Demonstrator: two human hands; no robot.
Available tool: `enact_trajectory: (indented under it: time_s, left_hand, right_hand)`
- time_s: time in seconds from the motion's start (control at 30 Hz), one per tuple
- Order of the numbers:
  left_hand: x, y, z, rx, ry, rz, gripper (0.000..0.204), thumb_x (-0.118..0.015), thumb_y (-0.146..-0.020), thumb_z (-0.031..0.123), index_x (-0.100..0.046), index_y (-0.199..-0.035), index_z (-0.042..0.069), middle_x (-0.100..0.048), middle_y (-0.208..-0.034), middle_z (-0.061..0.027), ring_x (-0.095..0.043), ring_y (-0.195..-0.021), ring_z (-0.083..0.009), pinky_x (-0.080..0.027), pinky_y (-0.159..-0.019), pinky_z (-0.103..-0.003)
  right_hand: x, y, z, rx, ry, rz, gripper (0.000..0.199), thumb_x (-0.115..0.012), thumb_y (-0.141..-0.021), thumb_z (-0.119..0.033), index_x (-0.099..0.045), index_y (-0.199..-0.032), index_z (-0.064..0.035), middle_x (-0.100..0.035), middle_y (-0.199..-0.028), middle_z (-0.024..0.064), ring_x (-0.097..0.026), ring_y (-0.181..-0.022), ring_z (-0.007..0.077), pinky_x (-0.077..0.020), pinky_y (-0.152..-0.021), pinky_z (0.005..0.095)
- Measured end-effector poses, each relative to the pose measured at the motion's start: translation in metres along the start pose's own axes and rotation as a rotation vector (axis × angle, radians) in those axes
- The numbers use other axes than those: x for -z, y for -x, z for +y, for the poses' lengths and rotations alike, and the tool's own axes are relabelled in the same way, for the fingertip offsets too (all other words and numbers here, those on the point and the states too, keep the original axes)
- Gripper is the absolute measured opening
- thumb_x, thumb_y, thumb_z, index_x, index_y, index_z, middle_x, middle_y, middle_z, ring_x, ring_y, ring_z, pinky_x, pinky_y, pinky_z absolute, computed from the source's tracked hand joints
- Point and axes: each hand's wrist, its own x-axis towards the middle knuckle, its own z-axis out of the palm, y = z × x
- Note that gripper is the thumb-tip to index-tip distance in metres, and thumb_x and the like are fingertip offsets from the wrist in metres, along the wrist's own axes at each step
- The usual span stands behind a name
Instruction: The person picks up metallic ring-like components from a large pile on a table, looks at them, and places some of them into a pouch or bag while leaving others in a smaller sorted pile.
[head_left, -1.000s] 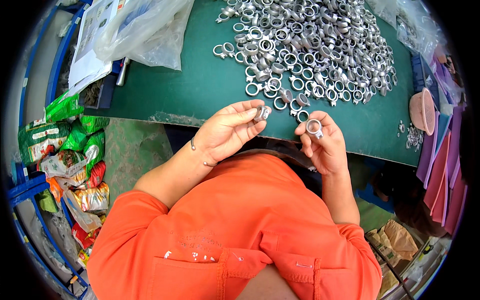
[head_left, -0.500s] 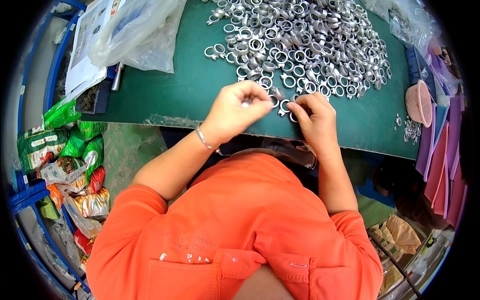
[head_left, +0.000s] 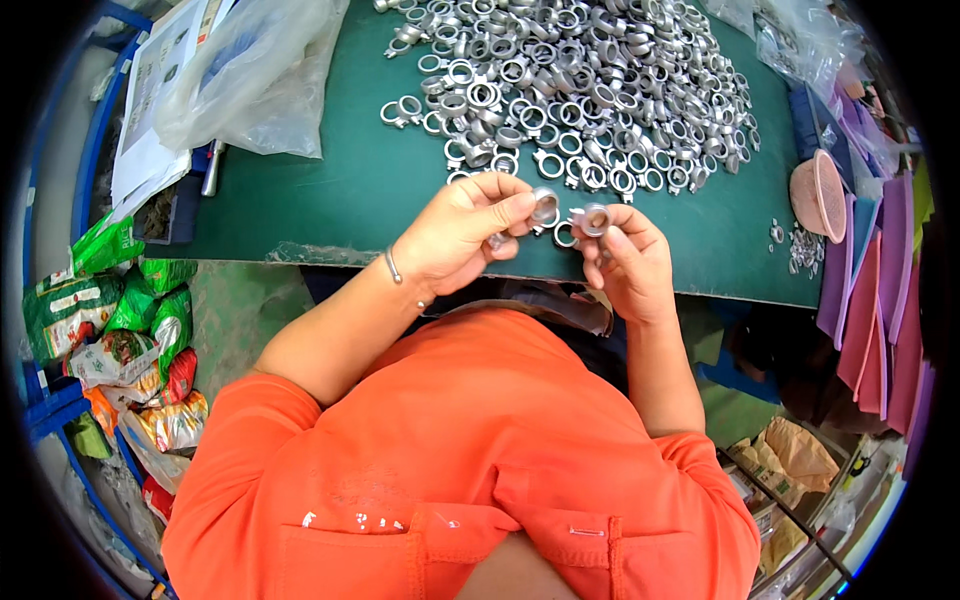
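Note:
My left hand [head_left: 470, 228] pinches a silver metal ring [head_left: 545, 206] between thumb and fingers, just above the table's near edge. Something small and shiny also shows among its curled lower fingers, too little of it visible to name. Close by on the right, my right hand [head_left: 632, 258] grips another metal ring [head_left: 592, 220], which has a small lug on its side. The two held rings are apart. Between the hands, a loose metal ring [head_left: 564, 235] lies on the green table [head_left: 345, 205]. A large pile of similar rings [head_left: 590, 95] spreads over the table beyond my hands.
Plastic bags [head_left: 270, 90] and papers [head_left: 150, 125] lie at the far left. To the right are a pink basket [head_left: 818, 195], several tiny metal parts [head_left: 805, 250] and purple and pink sheets [head_left: 868, 330]. Colourful packets [head_left: 130, 330] sit beside blue shelving at left.
Both hands have lifted from the tabletop, each now showing a ring in its fingers. My right hand has turned its palm upward. The whole view has shifted slightly.

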Motion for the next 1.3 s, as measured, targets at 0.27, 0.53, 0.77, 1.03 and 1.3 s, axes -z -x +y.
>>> enact_trajectory:
  time_s: [0.27, 0.53, 0.77, 1.03, 1.3]
  left_hand:
    - [-0.003, 0.007, -0.01, 0.122, 0.321, 0.018, 0.021, -0.046, -0.099, 0.018, -0.056, -0.108, 0.002, -0.062, -0.102, -0.0144, -0.057, -0.079, -0.0068, -0.048, -0.06, -0.017]
    - [0.008, 0.021, 0.01, 0.006, 0.16, 0.063, 0.022, -0.052, -0.082, 0.008, -0.058, -0.102, 0.001, -0.061, -0.104, -0.0192, -0.062, -0.088, -0.0178, -0.047, -0.053, -0.02]
    - [-0.008, -0.001, 0.016, -0.514, -1.463, 0.243, 0.019, -0.076, -0.073, 0.011, -0.064, -0.084, 0.003, -0.054, -0.072, -0.0035, -0.054, -0.064, -0.0121, -0.045, -0.056, -0.025]
    - [0.002, -0.003, -0.006, -0.592, -1.501, 0.211, 0.01, -0.073, -0.074, 0.005, -0.064, -0.077, 0.003, -0.057, -0.087, -0.0064, -0.057, -0.072, -0.0196, -0.048, -0.065, -0.029]
    - [0.004, 0.014, -0.008, 0.094, 0.085, -0.012, 0.019, -0.054, -0.095, 0.015, -0.054, -0.112, 0.005, -0.063, -0.101, -0.0155, -0.047, -0.065, -0.005, -0.039, -0.047, -0.016]
  right_hand:
    - [0.004, 0.003, 0.001, -0.048, -0.346, -0.116, 0.024, -0.054, -0.091, -0.012, -0.054, -0.111, 0.0015, -0.061, -0.088, 0.0165, -0.056, -0.07, 0.0155, -0.0443, -0.044, 0.0223]
    - [0.011, 0.004, -0.021, 0.055, 0.342, 0.004, 0.008, -0.063, -0.082, -0.004, -0.059, -0.077, 0.0, -0.054, -0.07, 0.007, -0.051, -0.061, 0.014, -0.038, -0.047, 0.0219]
    - [-0.017, -0.001, -0.009, 0.3, 1.475, 0.035, 0.036, -0.079, -0.069, -0.013, -0.064, -0.101, -0.0074, -0.05, -0.07, 0.0056, -0.053, -0.061, 0.0182, -0.0434, -0.055, 0.0293]
    - [0.005, 0.013, -0.011, -0.133, 0.135, -0.047, 0.033, -0.073, -0.079, -0.005, -0.058, -0.108, -0.0011, -0.062, -0.084, 0.0041, -0.053, -0.065, 0.0076, -0.0399, -0.049, 0.0187]
    - [0.012, 0.012, 0.002, -0.174, -0.386, -0.218, 0.031, -0.061, -0.089, -0.014, -0.053, -0.114, 0.0024, -0.06, -0.092, 0.0142, -0.053, -0.071, 0.0131, -0.0386, -0.043, 0.0198]
